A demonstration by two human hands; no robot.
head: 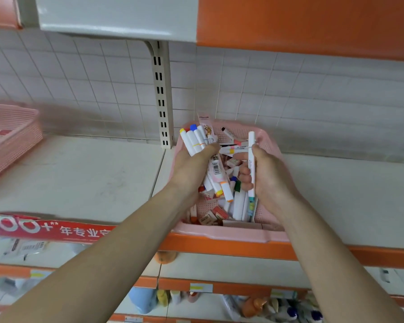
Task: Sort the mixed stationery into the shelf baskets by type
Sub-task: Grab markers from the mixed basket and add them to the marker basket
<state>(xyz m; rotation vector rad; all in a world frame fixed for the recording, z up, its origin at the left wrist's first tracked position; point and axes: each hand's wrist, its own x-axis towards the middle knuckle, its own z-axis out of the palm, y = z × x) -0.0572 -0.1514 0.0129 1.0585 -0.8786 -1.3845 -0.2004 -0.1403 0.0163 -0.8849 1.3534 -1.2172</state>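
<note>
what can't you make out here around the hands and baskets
Head view:
- Side basket: cut by the left edge, blurred; contents unclear.
- Pink basket: left hand, gripping markers, and right hand, holding a pen, cover much of its contents.
- Banner: text partly hidden by the left forearm.
- Lower shelf goods: too blurred to name.

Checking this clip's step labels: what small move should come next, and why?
Probably tuck the white marker pinched in the right hand into the marker bundle gripped by the left hand: they look alike, and the pink basket below holds more mixed markers and erasers.
</note>
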